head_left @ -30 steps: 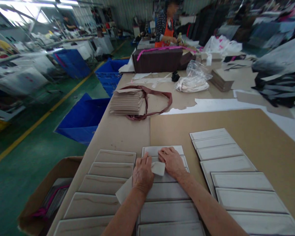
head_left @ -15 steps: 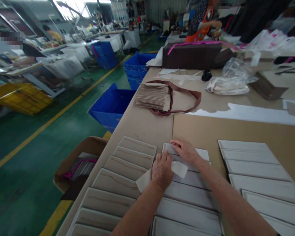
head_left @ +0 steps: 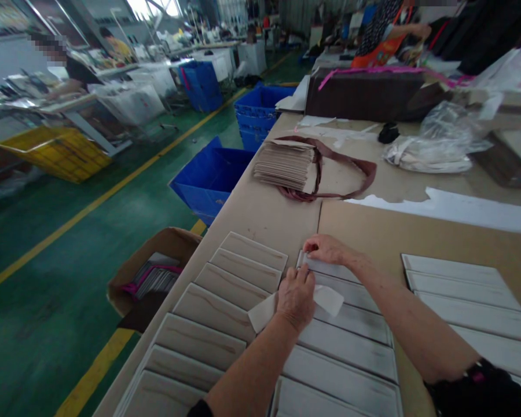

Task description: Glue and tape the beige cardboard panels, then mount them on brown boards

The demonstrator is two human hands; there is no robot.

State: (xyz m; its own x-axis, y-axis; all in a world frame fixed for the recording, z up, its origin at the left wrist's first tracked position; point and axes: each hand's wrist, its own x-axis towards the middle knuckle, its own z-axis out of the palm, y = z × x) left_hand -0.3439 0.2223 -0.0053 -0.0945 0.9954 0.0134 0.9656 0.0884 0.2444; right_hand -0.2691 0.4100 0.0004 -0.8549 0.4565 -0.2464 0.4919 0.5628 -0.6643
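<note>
Three overlapping columns of flat rectangular pieces lie before me: a left column [head_left: 215,305] with thin brownish lines, a middle column [head_left: 351,341] of whitish pieces and a right column [head_left: 464,289]. My left hand [head_left: 296,298] rests over the upper middle column, fingers bent and closed round a pale paper strip [head_left: 329,300] that sticks out on both sides of the palm. At the top left corner of the uppermost middle piece, my right hand [head_left: 325,249] is closed in a pinch. Whatever its fingertips grip there is too small to make out.
Farther up the table sit a stack of brown card pieces [head_left: 284,165] with a brown strap [head_left: 369,168] and a clear plastic bag [head_left: 447,133]. Left of the edge stand a cardboard box [head_left: 134,260] and blue bins [head_left: 212,179]. Co-workers are at tables beyond.
The whole view has shifted, so the surroundings appear farther right. My right hand has drawn its fingers together at the piece's corner; my left hand stays on the paper strip.
</note>
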